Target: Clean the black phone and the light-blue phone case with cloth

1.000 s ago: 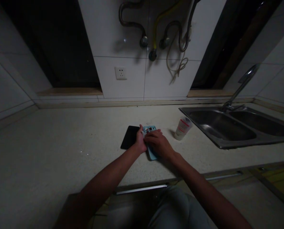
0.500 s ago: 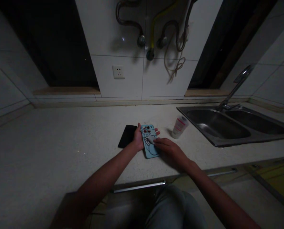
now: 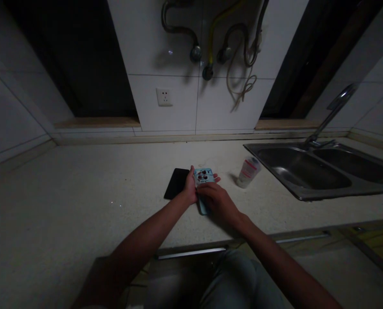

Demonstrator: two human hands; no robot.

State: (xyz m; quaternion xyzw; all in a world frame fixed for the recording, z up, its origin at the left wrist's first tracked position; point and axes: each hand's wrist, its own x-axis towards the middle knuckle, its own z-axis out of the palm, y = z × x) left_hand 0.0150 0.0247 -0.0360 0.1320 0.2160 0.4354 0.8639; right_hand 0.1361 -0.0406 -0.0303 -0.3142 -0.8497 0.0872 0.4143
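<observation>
My left hand (image 3: 190,189) is closed around a light-blue phone case (image 3: 203,207), supporting it from beneath, with its thumb along the left edge and fingertips showing past the right. Round cutouts sit at the case's top end; whether a phone is inside cannot be told. My right hand (image 3: 218,199) lies across the middle of the case, its fingers pinched on a small pale cloth, now mostly hidden under them. A black phone (image 3: 176,184) rests flat on the counter, just left of and partly behind my left hand.
On the pale counter (image 3: 133,171), a plastic cup (image 3: 248,172) with red print stands to the right. Farther right is a steel double sink (image 3: 271,169) with a faucet (image 3: 333,109). A socket (image 3: 164,97) and hoses are on the wall; a drawer handle (image 3: 191,253) runs along the front.
My right hand has slid left and across the case, covering its drawing and most of the pale cloth. My left hand keeps its hold. The whole view has shifted slightly.
</observation>
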